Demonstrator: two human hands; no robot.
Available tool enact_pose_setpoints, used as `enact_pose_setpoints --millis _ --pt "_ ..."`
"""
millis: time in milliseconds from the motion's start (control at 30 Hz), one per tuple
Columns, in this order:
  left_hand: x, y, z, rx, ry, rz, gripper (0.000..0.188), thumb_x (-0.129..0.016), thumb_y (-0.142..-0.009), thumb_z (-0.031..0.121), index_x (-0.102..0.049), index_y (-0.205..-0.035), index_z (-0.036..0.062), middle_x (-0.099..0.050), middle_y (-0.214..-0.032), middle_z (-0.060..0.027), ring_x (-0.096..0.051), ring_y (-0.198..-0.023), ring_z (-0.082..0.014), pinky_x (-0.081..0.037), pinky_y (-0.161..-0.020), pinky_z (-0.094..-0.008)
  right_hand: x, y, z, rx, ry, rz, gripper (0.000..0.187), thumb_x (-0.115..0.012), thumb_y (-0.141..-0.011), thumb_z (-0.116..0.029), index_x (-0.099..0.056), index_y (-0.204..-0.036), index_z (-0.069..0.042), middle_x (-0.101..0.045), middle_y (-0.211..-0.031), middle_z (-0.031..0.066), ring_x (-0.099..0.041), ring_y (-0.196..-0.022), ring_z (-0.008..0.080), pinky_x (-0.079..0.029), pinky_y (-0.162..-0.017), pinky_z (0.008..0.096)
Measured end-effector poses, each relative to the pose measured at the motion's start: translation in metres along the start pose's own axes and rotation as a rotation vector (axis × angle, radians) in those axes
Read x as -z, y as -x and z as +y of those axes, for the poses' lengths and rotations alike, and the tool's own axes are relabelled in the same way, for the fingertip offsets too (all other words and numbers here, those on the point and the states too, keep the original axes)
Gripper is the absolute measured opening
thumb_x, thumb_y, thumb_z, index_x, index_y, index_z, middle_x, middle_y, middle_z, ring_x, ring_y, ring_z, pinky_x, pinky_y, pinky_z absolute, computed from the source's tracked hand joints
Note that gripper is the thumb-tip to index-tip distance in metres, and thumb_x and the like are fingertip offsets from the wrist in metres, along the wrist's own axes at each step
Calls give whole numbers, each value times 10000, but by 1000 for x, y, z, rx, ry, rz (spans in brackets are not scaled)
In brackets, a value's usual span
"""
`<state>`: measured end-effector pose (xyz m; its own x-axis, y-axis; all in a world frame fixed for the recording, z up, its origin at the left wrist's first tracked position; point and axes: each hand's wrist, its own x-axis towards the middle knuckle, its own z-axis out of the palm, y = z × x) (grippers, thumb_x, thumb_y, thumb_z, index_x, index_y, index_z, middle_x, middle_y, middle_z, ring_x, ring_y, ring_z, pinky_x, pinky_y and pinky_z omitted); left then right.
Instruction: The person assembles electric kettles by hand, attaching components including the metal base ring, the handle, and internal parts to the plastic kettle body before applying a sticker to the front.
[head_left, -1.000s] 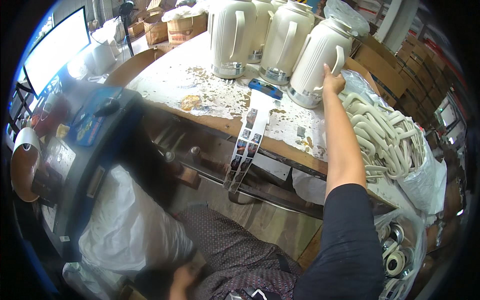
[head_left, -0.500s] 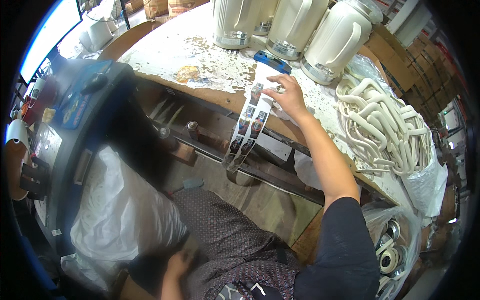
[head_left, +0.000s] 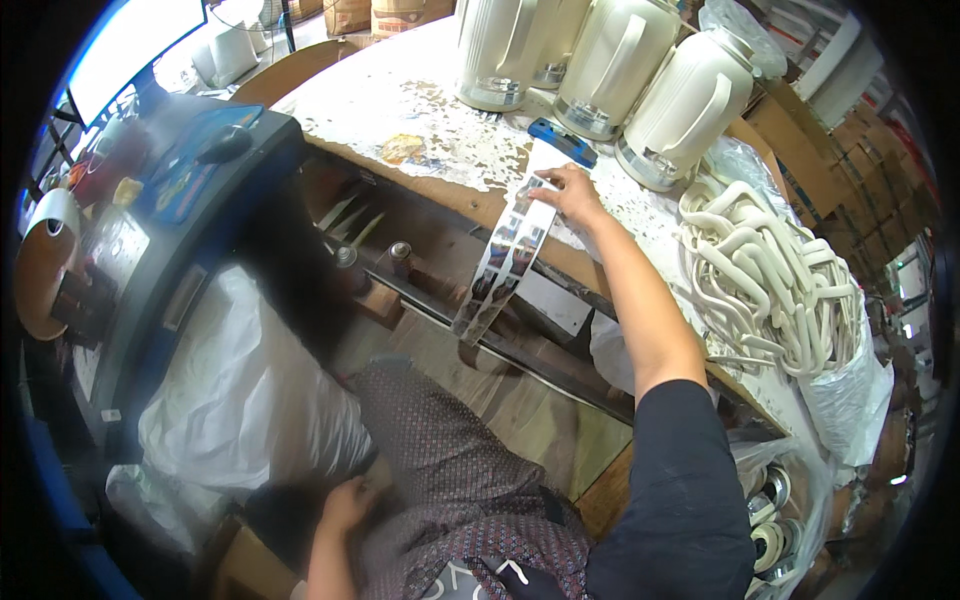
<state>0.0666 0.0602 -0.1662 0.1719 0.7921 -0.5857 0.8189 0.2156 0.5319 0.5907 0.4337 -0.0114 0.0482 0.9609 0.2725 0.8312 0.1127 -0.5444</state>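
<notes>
A white sticker strip (head_left: 505, 260) with small dark pictures hangs over the near edge of the worktable (head_left: 440, 135). My right hand (head_left: 570, 195) pinches its right edge between thumb and fingers, near the upper end. Just beyond, a blue bar-shaped piece (head_left: 563, 141) lies across the strip's far end. My left hand (head_left: 347, 505) is low by my lap, beside a white plastic bag (head_left: 255, 385); its fingers are partly hidden in shadow.
Several cream vacuum jugs (head_left: 688, 105) with handles stand at the back. Right of my forearm lies a heap of cream handle-shaped parts (head_left: 765, 270). A clear bag of round parts (head_left: 775, 520) sits lower right. A dark cabinet (head_left: 190, 240) with a blue mat is at left.
My right thumb and fingers have closed on the strip, whose surface now catches glare and bends slightly. The whole view has shifted a little. My left hand stays low.
</notes>
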Motion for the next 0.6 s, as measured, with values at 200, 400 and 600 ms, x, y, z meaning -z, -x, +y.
enact_pose_setpoints --millis 200,400,600 --pt "7 7 -6 -60 11 97 436 -634 -841 331 -653 -1203 89 -689 -1053 -195 -652 -1010 -362 -497 -877 -430 12 -27 -26 -260 161 -77 436 -827 -692 -378 -751 -1065 -168 -734 -985 108 -696 -933 263 -528 -828 355" --pt "12 52 14 -160 -60 285 416 -553 -933 341 -603 -1274 108 -651 -1119 -171 -612 -1045 -357 -485 -883 -459 -28 -8 -36 195 496 -113 256 -624 -838 -233 -683 -937 -4 -676 -970 229 -634 -965 389 -480 -859 477" --pt "37 147 -16 -406 75 1243 226 -714 -768 60 -662 -985 24 -670 -940 -122 -651 -914 -310 -539 -810 -388 6 212 -79 770 507 217 220 -629 -931 -161 -690 -1100 -33 -666 -1158 150 -599 -1064 369 -434 -984 448"
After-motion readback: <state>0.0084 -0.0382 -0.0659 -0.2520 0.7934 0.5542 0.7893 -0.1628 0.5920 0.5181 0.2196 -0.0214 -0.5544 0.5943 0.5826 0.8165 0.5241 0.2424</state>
